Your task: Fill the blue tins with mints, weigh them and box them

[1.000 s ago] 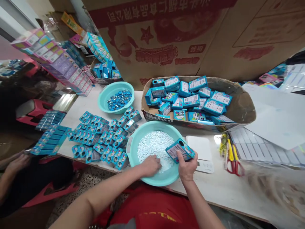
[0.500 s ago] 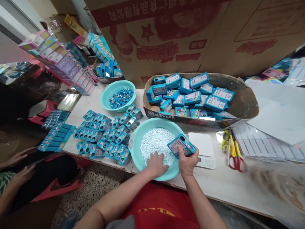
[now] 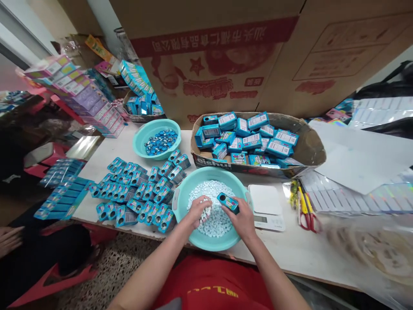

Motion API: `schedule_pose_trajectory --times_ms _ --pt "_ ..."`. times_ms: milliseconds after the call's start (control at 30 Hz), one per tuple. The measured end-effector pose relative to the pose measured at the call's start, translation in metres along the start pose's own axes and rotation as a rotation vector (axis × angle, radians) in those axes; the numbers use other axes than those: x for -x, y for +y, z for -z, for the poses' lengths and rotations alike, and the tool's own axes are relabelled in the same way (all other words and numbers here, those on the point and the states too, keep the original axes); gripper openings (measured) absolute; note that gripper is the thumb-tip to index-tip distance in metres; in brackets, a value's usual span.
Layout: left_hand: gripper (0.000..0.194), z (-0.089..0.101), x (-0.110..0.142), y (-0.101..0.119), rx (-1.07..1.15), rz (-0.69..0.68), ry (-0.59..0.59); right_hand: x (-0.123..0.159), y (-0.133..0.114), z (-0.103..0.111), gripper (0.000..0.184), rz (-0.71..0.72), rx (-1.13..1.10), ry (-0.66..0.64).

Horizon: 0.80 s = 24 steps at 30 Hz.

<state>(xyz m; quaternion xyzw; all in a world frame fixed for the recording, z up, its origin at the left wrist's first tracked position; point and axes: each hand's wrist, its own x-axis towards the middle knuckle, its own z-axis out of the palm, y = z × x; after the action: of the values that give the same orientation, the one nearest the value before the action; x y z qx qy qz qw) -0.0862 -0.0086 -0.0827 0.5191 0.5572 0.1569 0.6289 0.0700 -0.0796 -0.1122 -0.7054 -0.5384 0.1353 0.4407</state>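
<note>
My right hand (image 3: 242,218) grips a small blue box (image 3: 228,202), tipped with its open end facing up, over a teal basin (image 3: 183,194) full of white tablets (image 3: 215,219). My left hand (image 3: 196,210) is cupped and closed on a handful of those tablets, raised just left of the box. Both hands hover above the basin near the table's front edge.
Rows of blue boxes (image 3: 138,189) lie left of the basin. A second teal basin (image 3: 157,138) with shiny pieces stands behind. A cardboard tray (image 3: 309,146) of blue boxes sits at the back. A white scale (image 3: 266,206) and scissors (image 3: 303,211) lie right. Another person's hand (image 3: 8,239) is far left.
My left hand has come up out of the tablets with a handful. My right hand has turned the box on end and brought it left, over the basin.
</note>
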Motion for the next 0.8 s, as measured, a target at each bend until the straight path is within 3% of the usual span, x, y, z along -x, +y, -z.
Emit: schedule_pose_trajectory --times_ms 100,300,533,800 --pt "0.021 -0.002 0.002 0.025 0.541 -0.100 0.033 0.004 -0.005 -0.006 0.032 0.096 0.082 -0.095" --pt "0.023 -0.016 -0.002 0.045 0.862 -0.243 0.190 0.013 -0.036 -0.005 0.023 0.118 0.054 -0.158" --pt "0.025 -0.017 -0.008 0.046 0.864 -0.220 0.149 0.003 -0.042 0.001 0.022 0.045 0.009 -0.171" --pt "0.025 -0.021 -0.005 0.052 0.756 -0.258 0.248 0.000 -0.051 0.007 0.023 -0.011 -0.031 -0.162"
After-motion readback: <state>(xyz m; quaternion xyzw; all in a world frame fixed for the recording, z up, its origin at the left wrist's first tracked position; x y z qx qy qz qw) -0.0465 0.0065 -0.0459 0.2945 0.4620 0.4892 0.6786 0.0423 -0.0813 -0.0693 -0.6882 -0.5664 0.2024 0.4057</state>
